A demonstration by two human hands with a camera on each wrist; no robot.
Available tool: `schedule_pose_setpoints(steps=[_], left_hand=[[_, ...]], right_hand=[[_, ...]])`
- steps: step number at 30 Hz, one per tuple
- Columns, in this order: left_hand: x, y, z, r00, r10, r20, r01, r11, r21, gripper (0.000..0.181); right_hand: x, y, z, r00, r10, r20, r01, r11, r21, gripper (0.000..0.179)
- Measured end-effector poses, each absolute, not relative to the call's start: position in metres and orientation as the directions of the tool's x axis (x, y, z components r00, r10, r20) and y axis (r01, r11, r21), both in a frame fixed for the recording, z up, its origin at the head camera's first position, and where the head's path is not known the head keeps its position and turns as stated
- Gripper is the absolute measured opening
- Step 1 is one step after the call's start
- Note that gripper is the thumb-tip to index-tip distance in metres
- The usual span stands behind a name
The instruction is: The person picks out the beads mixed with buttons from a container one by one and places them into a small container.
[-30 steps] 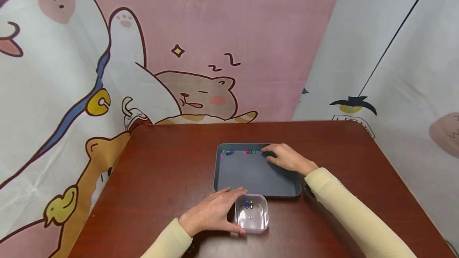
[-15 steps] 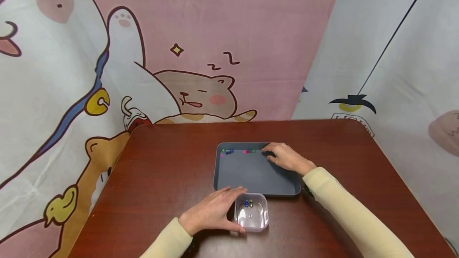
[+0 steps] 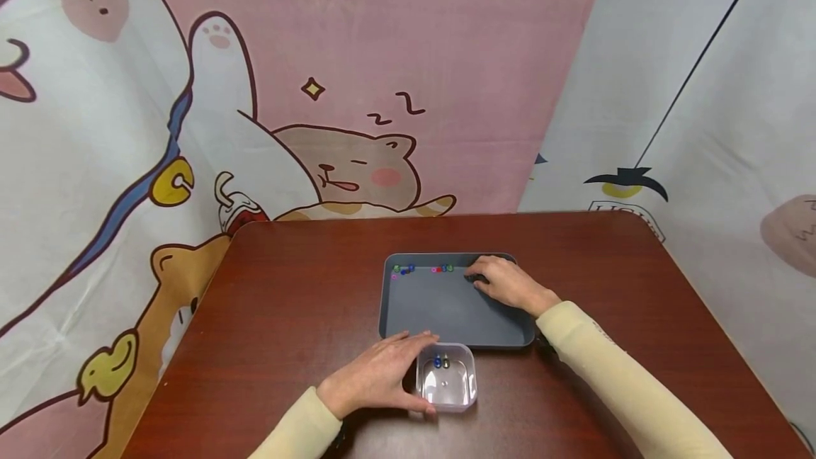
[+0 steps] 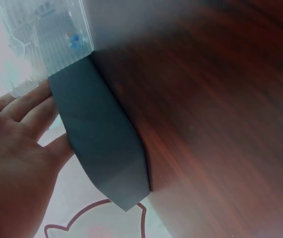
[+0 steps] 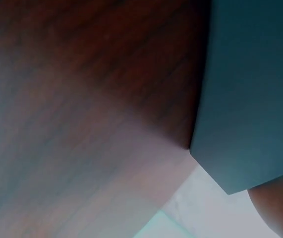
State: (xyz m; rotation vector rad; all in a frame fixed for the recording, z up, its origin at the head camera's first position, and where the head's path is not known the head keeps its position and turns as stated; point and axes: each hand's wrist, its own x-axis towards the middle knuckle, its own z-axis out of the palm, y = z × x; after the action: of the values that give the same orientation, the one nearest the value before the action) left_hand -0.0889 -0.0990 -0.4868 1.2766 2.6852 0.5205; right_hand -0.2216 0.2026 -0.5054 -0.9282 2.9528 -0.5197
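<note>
My left hand holds a small clear plastic box at its left side, fingers at the far corner and thumb at the near one. Inside lie a small blue bead-like piece and a dark golden one. Beyond the box is a grey tray. My right hand reaches over the tray's far right part with bent fingers; whether its fingertips pinch anything is too small to tell. Left of it, along the far wall, lies a row of small coloured pieces. The left wrist view shows the box beside my fingers.
Another cluster of small green, blue and pink pieces sits in the tray's far left corner. Everything stands on a reddish-brown wooden table. Behind it hangs a cloth printed with cartoon animals.
My right hand's fingertips have dipped slightly lower in the tray, with index finger and thumb a little closer together. The left hand and box have stayed in place.
</note>
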Motion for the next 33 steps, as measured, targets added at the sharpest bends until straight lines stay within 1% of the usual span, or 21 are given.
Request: schedule_pose_setpoints(steps=[11, 22, 28, 33], left_hand=[[-0.089, -0.098, -0.487, -0.65, 0.76, 0.012, 0.712, 0.603, 0.359, 0.101], [-0.089, -0.098, -0.486, -0.659, 0.752, 0.002, 0.703, 0.616, 0.356, 0.101], [-0.088, -0.098, -0.486, -0.661, 0.75, -0.006, 0.698, 0.618, 0.362, 0.101], [-0.089, -0.1, -0.486, -0.661, 0.75, 0.001, 0.698, 0.615, 0.367, 0.102]], right_hand=[[-0.22, 0.204, -0.509, -0.819, -0.557, 0.135, -0.569, 0.761, -0.311, 0.019], [-0.215, 0.206, -0.495, -0.852, -0.504, 0.142, -0.521, 0.784, -0.339, 0.018], [-0.207, 0.207, -0.485, -0.841, -0.509, 0.185, -0.54, 0.766, -0.348, 0.019], [-0.198, 0.21, -0.477, -0.817, -0.52, 0.25, -0.577, 0.732, -0.363, 0.019]])
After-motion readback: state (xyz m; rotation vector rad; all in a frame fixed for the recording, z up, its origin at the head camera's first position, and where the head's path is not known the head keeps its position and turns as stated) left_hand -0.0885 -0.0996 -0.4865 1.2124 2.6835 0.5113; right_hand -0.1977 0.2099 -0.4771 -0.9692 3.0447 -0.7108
